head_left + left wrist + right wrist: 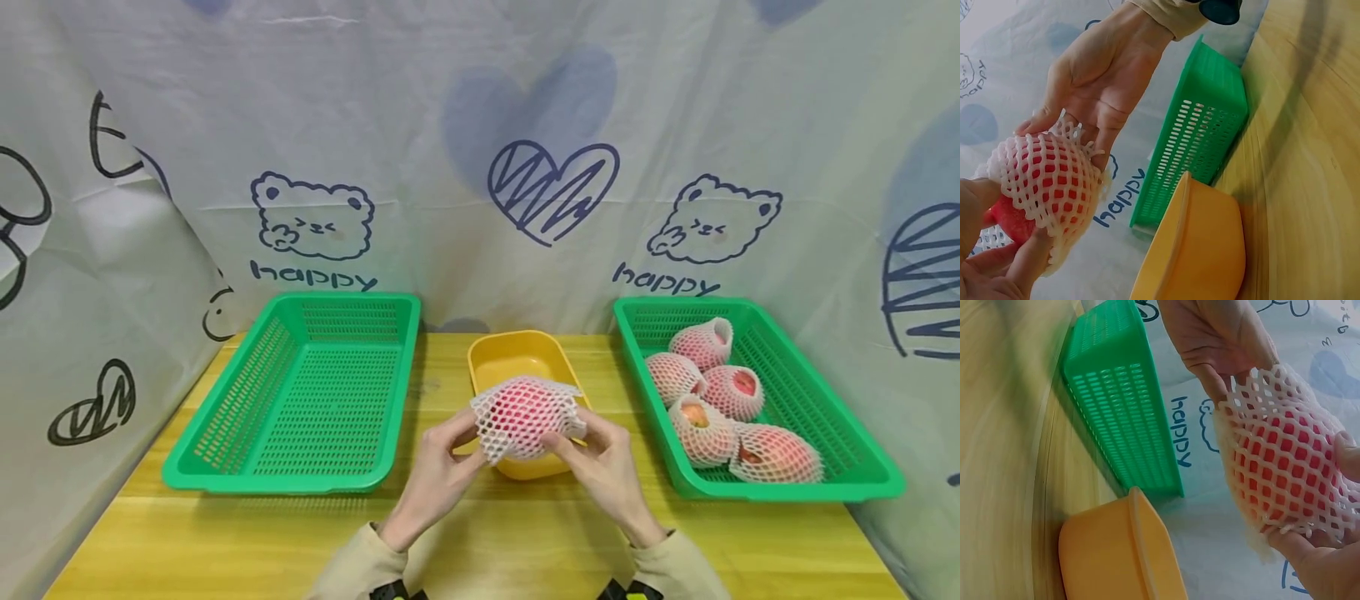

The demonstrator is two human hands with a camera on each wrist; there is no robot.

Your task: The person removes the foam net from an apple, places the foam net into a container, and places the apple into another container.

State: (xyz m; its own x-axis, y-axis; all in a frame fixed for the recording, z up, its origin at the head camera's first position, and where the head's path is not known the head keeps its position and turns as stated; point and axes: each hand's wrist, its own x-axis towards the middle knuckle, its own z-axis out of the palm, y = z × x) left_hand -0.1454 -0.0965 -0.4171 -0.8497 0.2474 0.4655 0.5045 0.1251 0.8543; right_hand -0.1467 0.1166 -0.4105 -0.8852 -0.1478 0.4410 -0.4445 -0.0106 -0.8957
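Both hands hold a round red fruit (525, 417) in a white foam net (1054, 178) above the yellow tub (521, 343). My left hand (442, 467) grips the left end of the net between thumb and fingers. On the other side my right hand (611, 467) holds the net and fruit, its thumb across the front. The net is spread loosely, with ragged ends sticking out at both sides. In the left wrist view, bare red skin shows past the net's edge, near the fingers at lower left. The tub's interior is partly hidden by the hands and fruit.
A green basket (288, 483) with slotted walls stands at left, its visible floor bare. In the right green basket (840, 433) lie several pinkish fruits (735, 392) in foam nets. Behind the wooden table (517, 542) hangs a patterned cloth (420, 117).
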